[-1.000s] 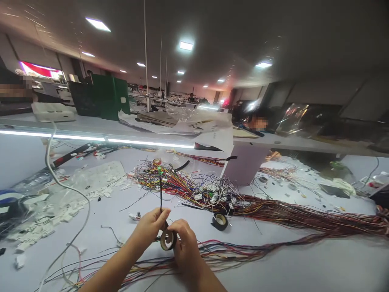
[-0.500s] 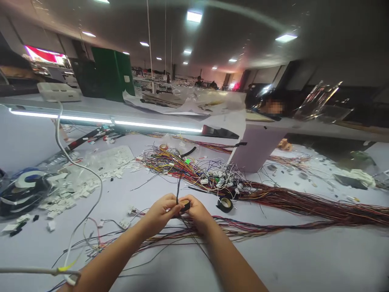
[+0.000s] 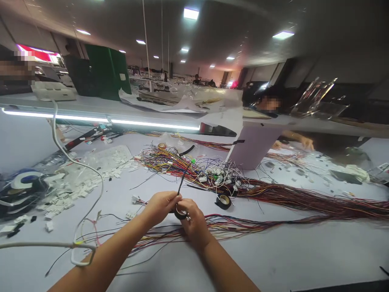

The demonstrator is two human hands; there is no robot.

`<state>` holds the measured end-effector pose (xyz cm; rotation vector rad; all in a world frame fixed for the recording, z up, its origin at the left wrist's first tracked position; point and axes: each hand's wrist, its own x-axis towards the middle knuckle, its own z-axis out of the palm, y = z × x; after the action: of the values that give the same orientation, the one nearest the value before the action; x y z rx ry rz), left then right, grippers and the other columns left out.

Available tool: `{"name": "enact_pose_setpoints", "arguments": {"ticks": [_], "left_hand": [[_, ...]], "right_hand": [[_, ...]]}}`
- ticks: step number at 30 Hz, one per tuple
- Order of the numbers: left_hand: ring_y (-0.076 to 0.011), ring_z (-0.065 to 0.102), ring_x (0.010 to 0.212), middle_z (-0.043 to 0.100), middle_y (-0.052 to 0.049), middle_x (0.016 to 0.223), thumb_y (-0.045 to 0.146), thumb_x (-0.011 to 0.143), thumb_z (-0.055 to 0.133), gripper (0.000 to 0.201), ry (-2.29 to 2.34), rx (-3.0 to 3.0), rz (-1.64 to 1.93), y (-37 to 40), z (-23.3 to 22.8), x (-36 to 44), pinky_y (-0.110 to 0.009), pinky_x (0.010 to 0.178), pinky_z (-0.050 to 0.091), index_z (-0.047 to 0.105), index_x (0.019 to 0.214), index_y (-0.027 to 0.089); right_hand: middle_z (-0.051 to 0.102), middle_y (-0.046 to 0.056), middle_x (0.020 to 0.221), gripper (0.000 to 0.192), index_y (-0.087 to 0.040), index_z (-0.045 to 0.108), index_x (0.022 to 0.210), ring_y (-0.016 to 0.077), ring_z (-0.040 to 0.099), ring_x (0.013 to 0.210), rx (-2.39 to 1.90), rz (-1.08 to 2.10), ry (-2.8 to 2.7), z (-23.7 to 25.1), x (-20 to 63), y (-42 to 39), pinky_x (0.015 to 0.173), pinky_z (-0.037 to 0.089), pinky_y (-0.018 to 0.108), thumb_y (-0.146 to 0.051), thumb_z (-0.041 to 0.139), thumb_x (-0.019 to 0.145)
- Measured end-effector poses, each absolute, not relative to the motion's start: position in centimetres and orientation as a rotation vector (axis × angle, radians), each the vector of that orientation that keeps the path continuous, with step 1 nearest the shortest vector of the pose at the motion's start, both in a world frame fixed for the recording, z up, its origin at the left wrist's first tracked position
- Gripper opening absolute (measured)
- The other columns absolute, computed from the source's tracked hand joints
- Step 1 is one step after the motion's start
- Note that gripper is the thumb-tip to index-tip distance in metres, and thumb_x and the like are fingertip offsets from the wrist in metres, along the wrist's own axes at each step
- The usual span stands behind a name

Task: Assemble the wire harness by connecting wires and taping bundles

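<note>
- A taped wire bundle (image 3: 183,178) is pinched at its near end in the grip of the left hand (image 3: 161,207), fingers closed on it, at the centre of a white counter (image 3: 304,259).
- A small roll of black tape (image 3: 181,213) is clamped in the grip of the right hand (image 3: 194,223), pressed against the bundle just where the left fingers hold it; the two hands are touching.
- From the hands, the black-wrapped bundle is seen rising toward 12 o'clock, ending at a green tip above a heap of coloured wires (image 3: 188,170).
- Compared with a second ago, the roll is turned edge-on and tucked low between the hands, where its open core was earlier shown to the camera; the bundle, then held upright, is now tilted toward 1 o'clock. This is judged to mean that wrapping is under way, with tape being drawn round the near end of the bundle.
- A second tape roll (image 3: 223,200) is left lying flat on the counter at 2 o'clock of the hands, near but apart from them.
- A long loom of red and brown wires (image 3: 304,200) is stretched away toward 3 o'clock.
- White connector housings (image 3: 75,184) are scattered at 10 o'clock, beside a looping white cable (image 3: 91,190).
- Another person's hand (image 3: 306,142) is seen at 1 o'clock, beyond a propped white board (image 3: 252,150).
</note>
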<state>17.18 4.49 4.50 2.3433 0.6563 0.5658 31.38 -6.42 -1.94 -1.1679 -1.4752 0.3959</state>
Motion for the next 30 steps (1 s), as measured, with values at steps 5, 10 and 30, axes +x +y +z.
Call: {"name": "enact_pose_setpoints", "arguments": {"ticks": [5,10,30], "left_hand": [[-0.0190,0.060,0.083,0.065,-0.005,0.085,0.039,0.094,0.042,0.031,0.667,2.157,0.810,3.1,4.7,16.8,-0.029,0.078,0.046,0.069,0.091,0.023],[-0.0220,0.061,0.089,0.069,-0.007,0.086,0.037,0.091,0.051,0.026,0.364,2.245,0.681,3.3,6.2,17.3,-0.032,0.084,0.045,0.073,0.085,0.025],[-0.0133,0.045,0.052,0.052,0.004,0.055,0.046,0.092,0.039,0.036,0.769,2.409,0.435,5.6,4.0,18.1,-0.025,0.054,0.028,0.060,0.074,0.023]], "right_hand": [[0.067,0.006,0.103,0.027,-0.021,0.065,0.105,0.0198,0.062,0.099,-1.288,0.690,-1.333,-1.6,32.3,-5.4,0.091,0.048,0.036,-0.015,0.049,0.083],[0.066,-0.001,0.077,0.017,-0.020,0.068,0.090,0.0131,0.059,0.056,-1.365,0.921,-1.397,-1.6,33.5,-3.2,0.055,0.049,0.025,-0.026,0.055,0.082],[0.061,0.008,0.116,0.051,-0.025,0.045,0.131,0.0182,0.063,0.092,-1.304,0.335,-1.494,-2.7,31.4,-6.8,0.083,0.050,0.035,-0.018,0.057,0.083]]}}
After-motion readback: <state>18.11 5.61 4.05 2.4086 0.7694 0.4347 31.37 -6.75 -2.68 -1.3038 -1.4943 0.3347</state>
